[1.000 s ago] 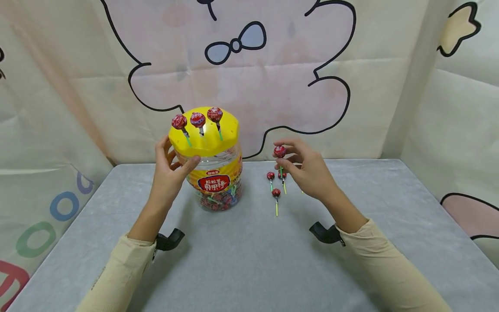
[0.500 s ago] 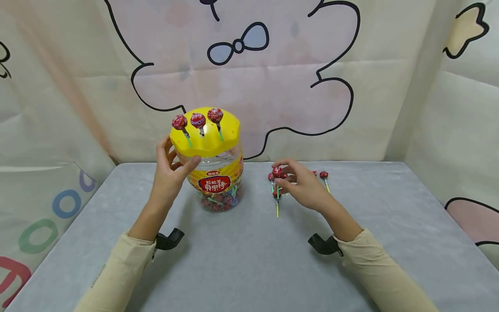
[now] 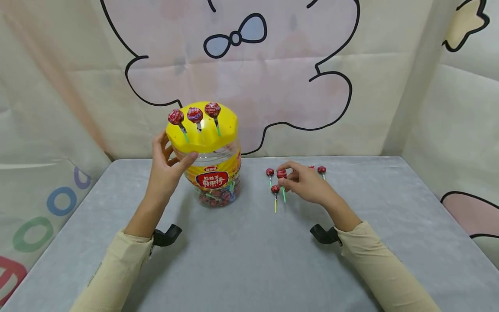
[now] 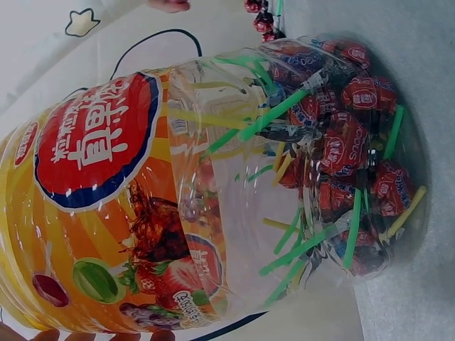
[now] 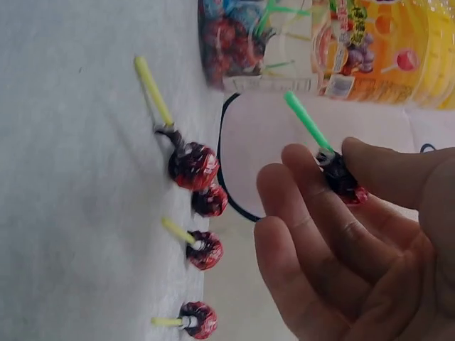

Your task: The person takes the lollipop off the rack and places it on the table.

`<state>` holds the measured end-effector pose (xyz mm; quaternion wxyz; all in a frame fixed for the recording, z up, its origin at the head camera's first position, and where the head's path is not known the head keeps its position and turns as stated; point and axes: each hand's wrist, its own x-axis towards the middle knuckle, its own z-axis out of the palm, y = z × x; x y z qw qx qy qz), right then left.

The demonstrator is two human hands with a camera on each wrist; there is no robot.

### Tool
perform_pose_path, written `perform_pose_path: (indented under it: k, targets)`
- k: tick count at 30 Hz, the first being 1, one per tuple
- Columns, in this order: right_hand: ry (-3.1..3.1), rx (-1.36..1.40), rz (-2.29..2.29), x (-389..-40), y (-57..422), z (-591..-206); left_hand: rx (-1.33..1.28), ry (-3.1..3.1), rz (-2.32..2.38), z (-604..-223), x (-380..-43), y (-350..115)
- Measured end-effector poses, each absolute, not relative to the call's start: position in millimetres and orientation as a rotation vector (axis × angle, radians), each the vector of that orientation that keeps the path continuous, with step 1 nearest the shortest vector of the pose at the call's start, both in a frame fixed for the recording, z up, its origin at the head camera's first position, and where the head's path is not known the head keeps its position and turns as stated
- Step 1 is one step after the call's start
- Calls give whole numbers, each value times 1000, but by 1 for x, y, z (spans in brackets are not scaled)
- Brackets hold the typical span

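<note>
My left hand (image 3: 163, 175) grips the upper side of a big clear candy jar (image 3: 212, 179), thumb at the front just under its yellow lid (image 3: 202, 138). Through the wall in the left wrist view, red and blue wrapped lollipops (image 4: 345, 145) with green and yellow sticks fill the bottom. Between thumb and fingers, my right hand (image 3: 308, 185) pinches a red-wrapped lollipop (image 3: 281, 174), its green stick (image 5: 307, 119) pointing out. Near it on the table lie a lollipop with a yellow stick (image 3: 275, 190) and another behind it (image 3: 270, 172).
Three lollipop shapes (image 3: 195, 115) stand in a row on the lid. Right of my right hand are more lollipops (image 3: 321, 170), partly hidden by it. A grey cloth covers the table (image 3: 241, 260), and a printed curtain (image 3: 288, 95) hangs behind.
My right hand has come down toward the table with the lollipop, then shifted slightly right. The left hand keeps its grip on the jar. The head view has tilted a little.
</note>
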<state>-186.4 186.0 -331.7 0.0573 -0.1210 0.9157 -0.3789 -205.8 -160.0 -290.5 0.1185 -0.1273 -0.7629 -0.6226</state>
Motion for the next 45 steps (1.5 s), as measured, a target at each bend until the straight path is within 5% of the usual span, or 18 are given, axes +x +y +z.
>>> perform_pose_path:
  k: [45]
  targets:
    - [2882, -224, -662, -203, 200, -365, -368, -2248, -1818, -290, -206, -160]
